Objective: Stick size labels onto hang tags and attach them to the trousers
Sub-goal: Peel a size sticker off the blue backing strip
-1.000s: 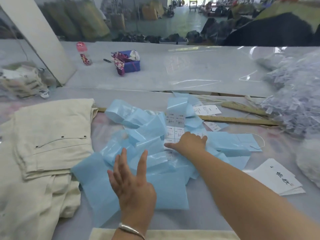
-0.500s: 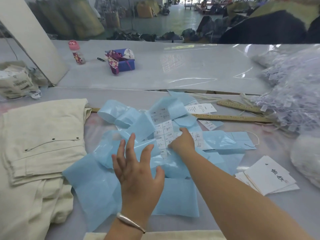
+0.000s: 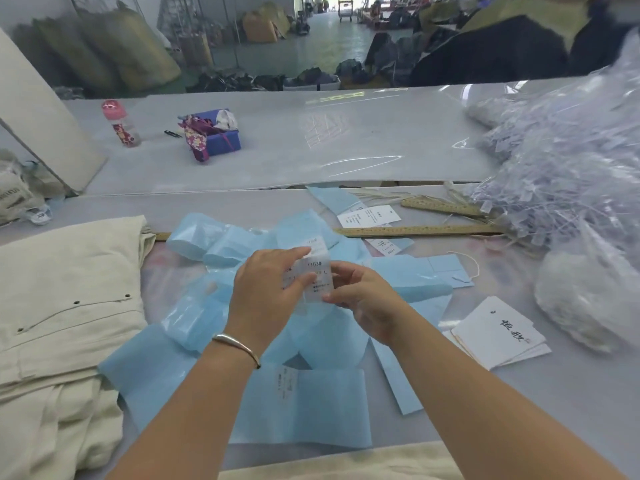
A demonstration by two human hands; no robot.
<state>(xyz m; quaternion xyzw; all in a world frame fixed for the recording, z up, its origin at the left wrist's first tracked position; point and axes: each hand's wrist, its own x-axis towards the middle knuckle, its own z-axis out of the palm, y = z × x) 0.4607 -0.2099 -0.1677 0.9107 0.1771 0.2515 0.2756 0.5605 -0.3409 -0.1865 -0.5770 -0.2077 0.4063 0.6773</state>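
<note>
Both hands hold a strip of white size labels (image 3: pixel 317 271) lifted above a heap of pale blue backing paper (image 3: pixel 304 407). My left hand (image 3: pixel 266 299) pinches its left side, thumb and fingers on the labels. My right hand (image 3: pixel 363 299) grips the strip's right lower edge. A stack of white hang tags (image 3: pixel 498 332) with black characters lies to the right. Folded cream trousers (image 3: pixel 65 299) lie at the left. Printed tags (image 3: pixel 369 216) rest beyond the blue paper.
Two wooden rulers (image 3: pixel 419 231) lie behind the paper. A big clear bag of plastic tag fasteners (image 3: pixel 568 168) fills the right side. A pink-capped bottle (image 3: pixel 119 124), small snips (image 3: pixel 172 134) and a blue box (image 3: pixel 221 136) stand on the far table.
The right hand has lifted the label strip off the blue paper and drawn it closer. The left hand, open and hovering before, has come up and taken hold of the strip.
</note>
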